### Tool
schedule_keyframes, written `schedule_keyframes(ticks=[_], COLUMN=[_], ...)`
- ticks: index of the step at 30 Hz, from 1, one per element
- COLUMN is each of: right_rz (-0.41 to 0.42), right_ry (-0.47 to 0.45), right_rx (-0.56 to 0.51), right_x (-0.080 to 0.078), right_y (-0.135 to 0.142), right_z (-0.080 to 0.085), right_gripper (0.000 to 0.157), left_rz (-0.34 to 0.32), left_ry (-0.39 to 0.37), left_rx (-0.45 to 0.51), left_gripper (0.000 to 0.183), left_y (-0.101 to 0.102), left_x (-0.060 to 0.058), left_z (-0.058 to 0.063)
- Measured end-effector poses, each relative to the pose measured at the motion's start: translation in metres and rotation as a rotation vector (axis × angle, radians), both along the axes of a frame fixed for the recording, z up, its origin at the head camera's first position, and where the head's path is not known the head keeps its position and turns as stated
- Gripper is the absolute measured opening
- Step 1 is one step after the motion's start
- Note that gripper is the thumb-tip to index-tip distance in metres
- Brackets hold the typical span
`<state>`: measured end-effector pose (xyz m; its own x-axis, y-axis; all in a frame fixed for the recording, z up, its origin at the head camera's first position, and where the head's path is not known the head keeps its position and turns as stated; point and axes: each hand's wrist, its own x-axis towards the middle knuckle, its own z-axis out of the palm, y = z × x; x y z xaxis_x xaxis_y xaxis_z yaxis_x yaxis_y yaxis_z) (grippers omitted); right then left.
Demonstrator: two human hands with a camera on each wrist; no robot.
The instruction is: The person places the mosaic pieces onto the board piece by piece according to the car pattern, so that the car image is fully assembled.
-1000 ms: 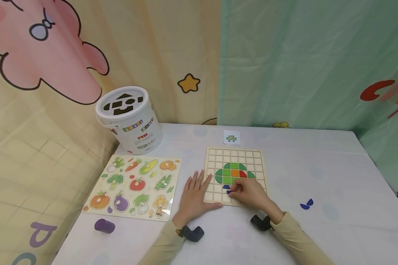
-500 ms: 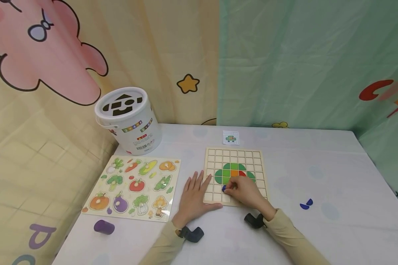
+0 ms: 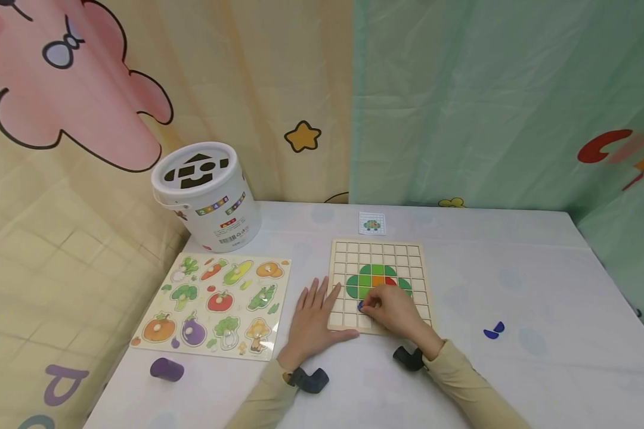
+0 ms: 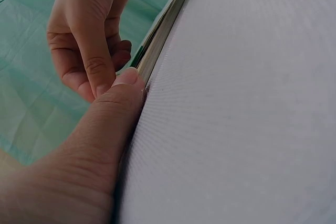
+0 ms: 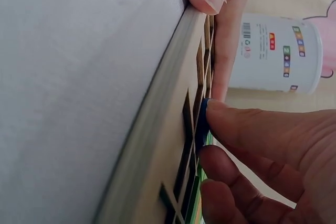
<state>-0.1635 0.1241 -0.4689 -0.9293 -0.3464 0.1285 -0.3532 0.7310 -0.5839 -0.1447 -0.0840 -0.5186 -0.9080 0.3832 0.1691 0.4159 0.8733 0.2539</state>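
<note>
A wooden grid board (image 3: 343, 319) lies mid-table with green, orange and red tiles (image 3: 365, 280) set in its squares. My right hand (image 3: 394, 308) is over the board's lower half. Its thumb and fingers pinch a small blue half-round piece (image 5: 202, 124) at a square just below the green tiles. My left hand (image 3: 312, 325) rests with fingers spread along the board's left edge. In the left wrist view, my left thumb (image 4: 113, 111) touches the board's front edge. Part of the grid is hidden under my right hand.
Two blue half-round pieces (image 3: 491, 334) lie to the right. A small picture card (image 3: 372, 224) is behind the board. On the left are a vegetable puzzle board (image 3: 201, 307), a white bucket (image 3: 209, 208) with shape holes in its lid, and a purple cylinder (image 3: 167, 369).
My right hand has shifted slightly left over the board, then stays almost in place. One of the two blue pieces seen there a second ago is now hidden. My left hand keeps its place.
</note>
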Motion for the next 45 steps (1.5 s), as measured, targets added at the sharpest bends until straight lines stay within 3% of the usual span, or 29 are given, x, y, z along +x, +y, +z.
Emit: schedule_keyframes(ticks=[17, 28, 45], right_rz=[-0.017, -0.034, -0.019], right_ry=[0.05, 0.025, 0.047], right_rx=[0.087, 0.059, 0.047], right_x=[0.0048, 0.0036, 0.0023], right_y=[-0.0048, -0.0034, -0.0024], right_z=[0.0026, -0.0001, 0.0001], right_gripper=[0.016, 0.016, 0.01], left_rz=[0.005, -0.009, -0.001], left_ry=[-0.017, 0.016, 0.002], left_rx=[-0.027, 0.014, -0.002], left_gripper=[0.105, 0.103, 0.104], left_y=[-0.0008, -0.0003, 0.0002], left_x=[-0.0008, 0.0001, -0.0002], left_z=[-0.0045, -0.0009, -0.0007])
